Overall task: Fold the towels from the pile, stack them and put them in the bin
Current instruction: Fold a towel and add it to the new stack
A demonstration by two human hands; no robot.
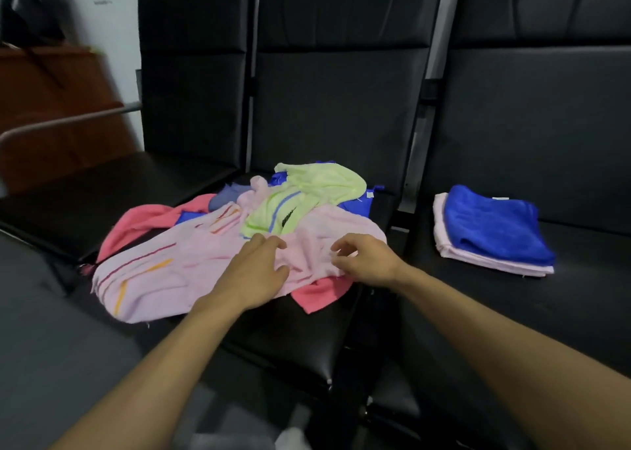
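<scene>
Left hand (254, 272) lies flat, fingers straight, on the pale pink striped terry towel (164, 279) topping the pile on the middle black padded seat (307, 343). Right hand (367, 260) pinches its fold. Lifting could drag the tangled coral-pink towel (317, 296) off the front edge.

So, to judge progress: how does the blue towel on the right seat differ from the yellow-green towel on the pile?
The blue towel is folded flat; the yellow-green towel is crumpled. The blue towel tops a folded pale pink towel; the yellow-green towel lies on the loose pile. The blue towel looks plain; the yellow-green towel has a blue stripe. Both rest on black seats.
</scene>
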